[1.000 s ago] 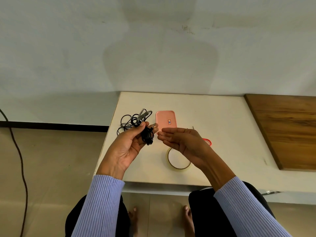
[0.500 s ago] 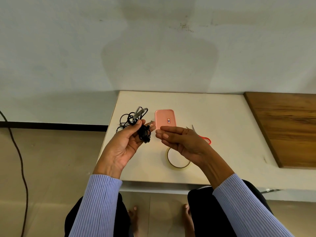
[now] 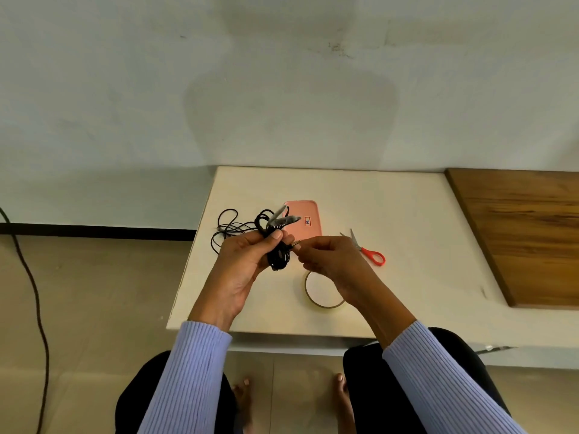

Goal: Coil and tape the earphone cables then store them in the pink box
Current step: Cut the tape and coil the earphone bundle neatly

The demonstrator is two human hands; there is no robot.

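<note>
- Head view, hands: cable first. The left hand [image 3: 247, 264] holds a small black bundle of earphone cable [image 3: 279, 256] up above the bench [image 3: 407, 277]. Its thumb and fingers are curled round the bundle, so this grip is tight on the coil.
- The right hand [image 3: 326, 258] pinches the little plug end [image 3: 296, 244] that sticks out of the bundle. That grip is narrow, just fingertips.
- Head view, bench: more loose black cable [image 3: 228, 230] lies at 10 o'clock from the hands. The pink box [image 3: 308, 219] sits at 12 o'clock, lid shut. The tape roll [image 3: 322, 292] lies flat at 5 o'clock, partly under the right wrist. The red scissors [image 3: 368, 250] lie at 3 o'clock.
- How it will handle: I think the cable is very light, soft and floppy. It will likely spring open if let go. The best place to hold is the middle of the coil, squeezed flat. The plug is the one hard bit, good for pinching. Do not tug hard, since thin wire can break.
</note>
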